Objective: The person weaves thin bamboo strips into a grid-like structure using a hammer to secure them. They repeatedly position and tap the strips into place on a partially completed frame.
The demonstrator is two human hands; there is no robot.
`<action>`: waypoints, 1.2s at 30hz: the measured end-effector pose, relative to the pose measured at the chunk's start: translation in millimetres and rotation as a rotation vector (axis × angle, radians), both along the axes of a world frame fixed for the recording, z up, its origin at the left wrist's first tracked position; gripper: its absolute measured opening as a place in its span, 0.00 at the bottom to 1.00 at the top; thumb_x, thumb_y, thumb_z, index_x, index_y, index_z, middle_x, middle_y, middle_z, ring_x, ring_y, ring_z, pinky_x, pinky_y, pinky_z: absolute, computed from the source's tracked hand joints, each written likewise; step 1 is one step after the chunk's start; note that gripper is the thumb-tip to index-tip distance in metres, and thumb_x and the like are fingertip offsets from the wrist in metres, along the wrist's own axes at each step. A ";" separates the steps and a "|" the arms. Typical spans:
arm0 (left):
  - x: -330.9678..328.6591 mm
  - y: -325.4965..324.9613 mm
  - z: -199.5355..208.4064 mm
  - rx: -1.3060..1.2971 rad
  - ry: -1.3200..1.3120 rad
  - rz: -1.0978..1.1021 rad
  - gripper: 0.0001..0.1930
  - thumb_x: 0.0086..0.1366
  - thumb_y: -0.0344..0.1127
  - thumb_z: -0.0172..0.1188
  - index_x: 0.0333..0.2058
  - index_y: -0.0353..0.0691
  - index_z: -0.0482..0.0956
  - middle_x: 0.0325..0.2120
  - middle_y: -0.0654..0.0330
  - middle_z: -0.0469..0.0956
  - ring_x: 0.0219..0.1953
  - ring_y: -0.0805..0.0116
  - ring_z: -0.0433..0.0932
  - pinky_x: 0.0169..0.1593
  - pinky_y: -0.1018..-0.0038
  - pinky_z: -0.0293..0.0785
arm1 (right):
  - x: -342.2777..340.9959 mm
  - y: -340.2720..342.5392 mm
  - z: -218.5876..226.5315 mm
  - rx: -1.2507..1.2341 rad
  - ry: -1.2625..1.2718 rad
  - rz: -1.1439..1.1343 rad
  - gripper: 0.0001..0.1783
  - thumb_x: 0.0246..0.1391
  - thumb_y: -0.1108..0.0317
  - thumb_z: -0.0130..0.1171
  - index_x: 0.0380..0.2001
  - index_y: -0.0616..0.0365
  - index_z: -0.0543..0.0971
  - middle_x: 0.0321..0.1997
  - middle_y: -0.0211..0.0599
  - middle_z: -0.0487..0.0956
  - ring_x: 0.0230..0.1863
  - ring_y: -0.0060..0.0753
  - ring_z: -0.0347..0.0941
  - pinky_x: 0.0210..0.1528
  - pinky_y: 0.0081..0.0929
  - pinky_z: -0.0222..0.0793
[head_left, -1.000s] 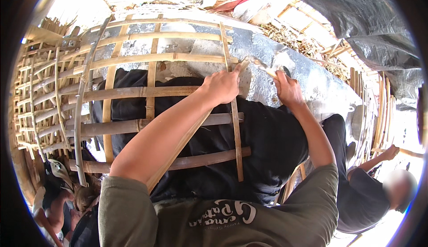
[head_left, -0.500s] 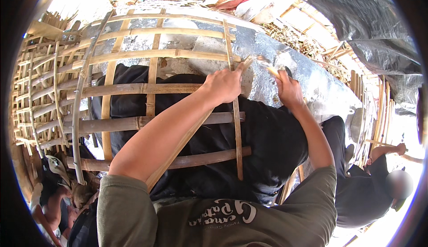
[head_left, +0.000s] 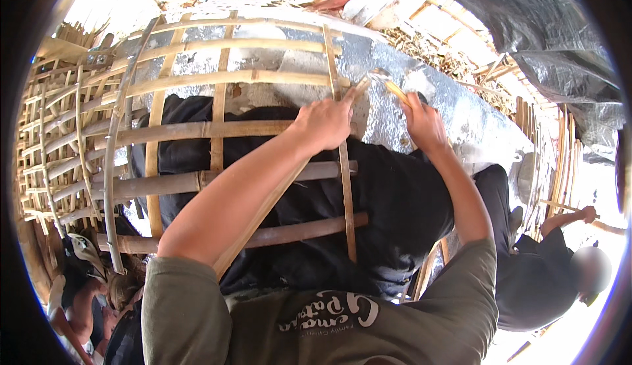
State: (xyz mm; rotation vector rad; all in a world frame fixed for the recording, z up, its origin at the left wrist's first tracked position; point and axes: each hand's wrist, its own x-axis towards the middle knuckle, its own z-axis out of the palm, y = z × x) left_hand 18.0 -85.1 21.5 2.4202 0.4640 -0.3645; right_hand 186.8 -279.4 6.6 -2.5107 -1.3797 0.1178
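My left hand point(head_left: 326, 122) is closed round a long bamboo strip point(head_left: 260, 217), which runs from under my left forearm up past my fingers. In my right hand point(head_left: 424, 124) is a hammer point(head_left: 395, 89) with a yellowish handle, its metal head at the upper end of the strip; whether they touch I cannot tell. Beneath my left arm lies a bamboo lattice point(head_left: 253, 76) of long slats crossed by thinner strips. Its right-hand cross strip point(head_left: 347, 207) passes close to my left hand. Black cloth point(head_left: 408, 194) covers my legs under the lattice.
A person in black point(head_left: 536, 279) sits at the right, one hand on a stick. Part of another person point(head_left: 85, 306) shows at the lower left. More woven bamboo point(head_left: 59, 141) stands at the left. Dark plastic sheeting point(head_left: 546, 29) hangs at the upper right above bamboo scraps point(head_left: 434, 52).
The hammer head, blurred earlier, now shows clearly at the strip's end. My right hand has shifted slightly up and left; the lattice sits a little further left in view.
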 end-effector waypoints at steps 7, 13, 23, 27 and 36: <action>0.5 0.7 0.3 0.035 0.018 -0.027 0.27 0.73 0.41 0.39 0.69 0.50 0.50 0.31 0.41 0.80 0.40 0.40 0.80 0.49 0.48 0.74 | 0.7 -4.3 -1.5 -0.045 0.009 0.011 0.09 0.65 0.61 0.49 0.41 0.53 0.67 0.26 0.52 0.78 0.27 0.63 0.75 0.27 0.54 0.70; -1.9 -0.6 2.9 0.015 0.019 -0.045 0.28 0.73 0.42 0.39 0.69 0.48 0.50 0.31 0.41 0.80 0.39 0.40 0.80 0.48 0.48 0.75 | -1.6 -1.8 8.1 -0.092 0.062 -0.038 0.10 0.65 0.59 0.48 0.41 0.52 0.67 0.25 0.52 0.78 0.28 0.63 0.75 0.29 0.55 0.71; -2.6 -1.6 -1.5 0.000 0.005 -0.020 0.28 0.72 0.41 0.39 0.69 0.48 0.50 0.33 0.40 0.80 0.41 0.40 0.80 0.49 0.49 0.74 | -4.8 -6.6 4.1 -0.102 0.100 -0.086 0.09 0.66 0.60 0.47 0.41 0.53 0.67 0.23 0.54 0.77 0.28 0.64 0.75 0.28 0.55 0.67; 0.3 -0.3 7.7 -0.025 0.066 -0.045 0.28 0.72 0.41 0.39 0.69 0.49 0.51 0.33 0.40 0.80 0.42 0.39 0.79 0.50 0.48 0.74 | -4.2 -2.4 9.1 0.055 0.267 -0.068 0.09 0.67 0.60 0.46 0.41 0.54 0.67 0.22 0.56 0.76 0.28 0.66 0.74 0.29 0.57 0.66; 1.3 0.4 4.9 -0.014 0.063 -0.029 0.28 0.72 0.42 0.40 0.69 0.52 0.51 0.34 0.40 0.80 0.42 0.39 0.79 0.51 0.49 0.73 | 2.9 1.6 11.2 -0.075 0.185 -0.050 0.10 0.66 0.60 0.47 0.42 0.54 0.67 0.21 0.56 0.76 0.26 0.67 0.74 0.28 0.58 0.66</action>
